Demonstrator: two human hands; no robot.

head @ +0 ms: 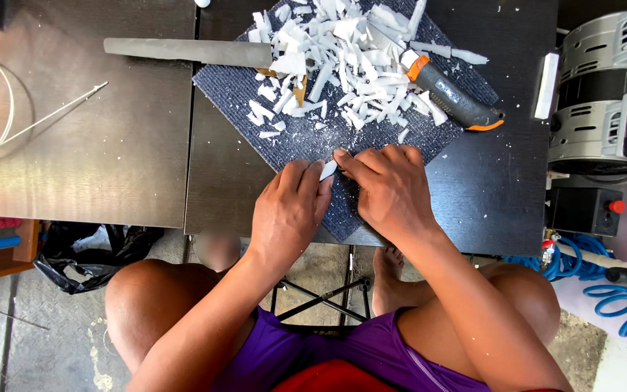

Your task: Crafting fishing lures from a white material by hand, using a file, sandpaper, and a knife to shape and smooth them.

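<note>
My left hand [288, 210] is closed around a small white piece [328, 170] whose tip sticks out between my fingers. My right hand [390, 190] is closed right beside it, its fingertips pressing at the piece; any tool inside that hand is hidden. Both hands rest over the near edge of a dark blue ribbed mat [328, 138] on a black table [488, 189]. A heap of white shavings [342, 58] covers the far part of the mat.
A grey-and-orange handled knife [451, 94] lies in the shavings at right. A long grey file [190, 51] lies at the mat's left, over a brown table [74, 160] with a white wire loop [9, 109]. A compressor [604, 94], blue coiled hose [618, 297], black bag [88, 250].
</note>
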